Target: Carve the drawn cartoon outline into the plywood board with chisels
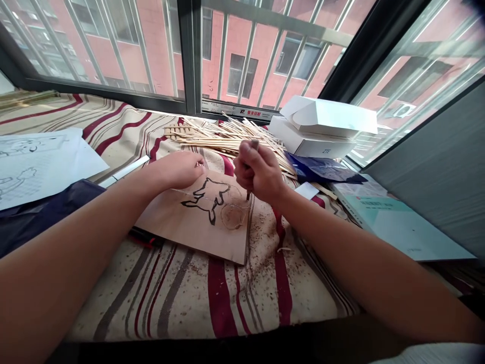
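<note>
**Hand work beside a barred window (pixel 195 55)**

Nearest the viewer, a cream cloth with red and grey stripes (pixel 182 298) spreads under both forearms, speckled with fine brown wood shavings (pixel 261 237). On it lies a flat, pale plywood board (pixel 189 237), bearing a black-outlined cartoon figure (pixel 202 199) and a roughly circular scored patch (pixel 233 215). The left hand (pixel 178 169) rests on the board's far edge, its fingers (pixel 197 161) loosely curved and holding nothing. The right hand (pixel 259 172) sits above the board's right part, its fingers (pixel 242 169) closed tightly around a slim, dark-tipped carving tool (pixel 248 194), whose point reaches down at the scored patch. Left of the board lie a dark navy sheet (pixel 41 217), a white marker (pixel 125 169) and white paper printed with line drawings (pixel 38 167). To the right are a pale teal book (pixel 394 222) and a crumpled blue packet (pixel 322 169). Farther on lies a heap of thin bamboo sticks (pixel 227 136), beside stacked white cardboard boxes (pixel 314 131). Beyond the glass stands a red brick building (pixel 242 45).
</note>
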Available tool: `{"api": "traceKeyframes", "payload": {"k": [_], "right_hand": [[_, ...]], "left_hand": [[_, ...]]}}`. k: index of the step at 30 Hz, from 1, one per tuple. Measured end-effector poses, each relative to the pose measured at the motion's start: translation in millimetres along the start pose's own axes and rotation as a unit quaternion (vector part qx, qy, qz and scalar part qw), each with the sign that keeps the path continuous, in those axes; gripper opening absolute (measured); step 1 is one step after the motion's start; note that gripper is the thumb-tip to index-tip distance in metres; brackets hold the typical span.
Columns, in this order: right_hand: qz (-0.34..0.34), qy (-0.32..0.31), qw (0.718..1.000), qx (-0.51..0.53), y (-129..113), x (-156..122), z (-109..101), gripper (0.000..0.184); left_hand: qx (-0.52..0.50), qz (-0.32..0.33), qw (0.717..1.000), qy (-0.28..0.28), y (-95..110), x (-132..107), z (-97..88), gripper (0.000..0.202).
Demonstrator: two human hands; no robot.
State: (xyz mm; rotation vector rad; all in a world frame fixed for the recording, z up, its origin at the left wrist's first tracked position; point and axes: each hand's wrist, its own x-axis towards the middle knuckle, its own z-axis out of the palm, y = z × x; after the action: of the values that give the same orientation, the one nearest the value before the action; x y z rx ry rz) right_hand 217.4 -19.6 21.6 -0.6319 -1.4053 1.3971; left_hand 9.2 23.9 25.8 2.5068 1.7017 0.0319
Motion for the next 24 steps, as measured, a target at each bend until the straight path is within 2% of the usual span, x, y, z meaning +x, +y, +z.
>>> {"api": "traceKeyframes", "payload": {"k": [4, 8, 14, 19, 21, 24], "right_hand": [[0.022, 0.046, 0.998, 0.037, -2, 3, -10, 0.054], [0.034, 0.014, 0.999, 0.035, -5, 5, -17, 0.053], [0.051, -0.013, 0.997, 0.061, -5, 11, -26, 0.049], [0.059, -0.005, 0.996, 0.071, -4, 13, -26, 0.042], [0.055, -0.004, 0.995, 0.082, -4, 13, -23, 0.039], [0.072, 0.019, 0.994, 0.077, -5, 13, -15, 0.041]], "left_hand": [[0.022, 0.009, 1.0, -0.002, 2, -2, 0.8, 0.05], [0.035, -0.005, 0.999, -0.015, 9, -4, -0.3, 0.049], [0.085, 0.055, 0.994, -0.039, 9, -9, -1.1, 0.046], [0.128, 0.048, 0.991, 0.014, 11, -14, 7.4, 0.035], [0.159, 0.041, 0.985, 0.047, 19, -16, 11.9, 0.04], [0.138, 0.093, 0.983, 0.075, 35, -18, 16.9, 0.049]]}}
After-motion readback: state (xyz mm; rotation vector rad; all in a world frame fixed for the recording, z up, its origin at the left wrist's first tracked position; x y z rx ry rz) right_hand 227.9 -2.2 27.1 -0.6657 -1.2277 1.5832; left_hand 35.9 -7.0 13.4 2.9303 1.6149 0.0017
